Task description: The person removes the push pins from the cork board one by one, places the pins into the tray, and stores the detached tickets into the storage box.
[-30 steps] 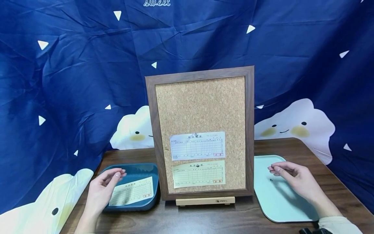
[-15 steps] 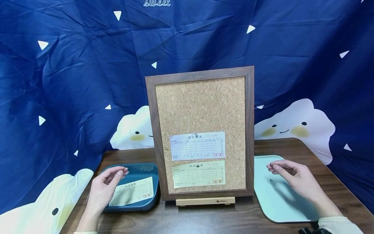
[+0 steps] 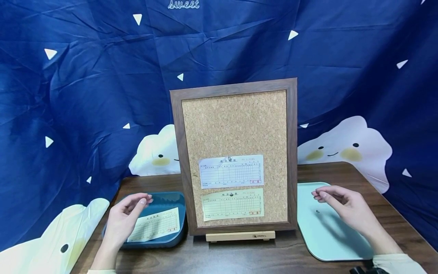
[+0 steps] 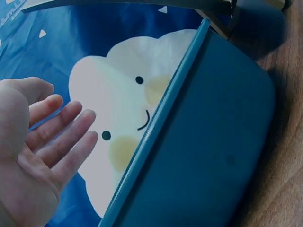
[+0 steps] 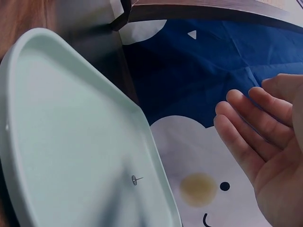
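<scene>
Two printed paper slips, one whitish-lilac (image 3: 231, 175) and one pale yellow-green (image 3: 234, 206), are pinned low on the brown-framed rectangular cork board (image 3: 236, 123); the step seems a pause before fixing a third. That loose pale-yellow slip (image 3: 155, 225) lies in the deep blue tray (image 3: 167, 196) left of the board, the small metal thumbtack (image 5: 134, 180) on the mint-green tray (image 3: 318, 239) right of it. The left hand (image 3: 123, 217), fingers slightly apart, and right hand (image 3: 347, 205), fingers close together, hold nothing. Next probably calls for pinching slip and tack.
</scene>
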Demonstrator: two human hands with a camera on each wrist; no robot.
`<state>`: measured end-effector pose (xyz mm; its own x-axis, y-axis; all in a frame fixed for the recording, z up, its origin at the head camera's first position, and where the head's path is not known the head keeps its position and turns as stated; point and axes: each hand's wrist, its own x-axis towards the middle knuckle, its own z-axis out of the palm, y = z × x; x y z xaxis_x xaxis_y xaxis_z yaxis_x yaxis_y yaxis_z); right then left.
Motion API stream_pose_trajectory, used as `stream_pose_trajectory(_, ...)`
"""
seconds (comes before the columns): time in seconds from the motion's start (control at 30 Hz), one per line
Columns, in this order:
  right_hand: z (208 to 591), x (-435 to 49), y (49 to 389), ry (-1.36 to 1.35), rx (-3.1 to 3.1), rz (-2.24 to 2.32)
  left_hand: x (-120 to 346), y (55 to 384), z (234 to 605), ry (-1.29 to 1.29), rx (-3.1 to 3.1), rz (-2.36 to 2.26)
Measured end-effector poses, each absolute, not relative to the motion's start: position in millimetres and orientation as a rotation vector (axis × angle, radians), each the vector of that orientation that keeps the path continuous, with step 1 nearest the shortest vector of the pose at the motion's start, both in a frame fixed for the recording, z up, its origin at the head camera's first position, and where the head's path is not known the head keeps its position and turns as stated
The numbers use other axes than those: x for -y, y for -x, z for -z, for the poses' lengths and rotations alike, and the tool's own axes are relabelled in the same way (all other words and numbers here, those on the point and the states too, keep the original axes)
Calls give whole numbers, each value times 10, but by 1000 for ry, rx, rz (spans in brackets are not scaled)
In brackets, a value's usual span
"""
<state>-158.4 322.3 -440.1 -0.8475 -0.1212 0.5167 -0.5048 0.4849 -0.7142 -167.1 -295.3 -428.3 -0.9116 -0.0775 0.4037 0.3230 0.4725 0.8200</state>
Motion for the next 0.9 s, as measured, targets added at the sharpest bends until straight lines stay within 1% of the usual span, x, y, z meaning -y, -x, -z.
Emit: stream_pose_trajectory(0.9, 4235, -3098, 1580, -527, 2279, -1314, 2866, 1714, 4172, 261, 2345, 1451)
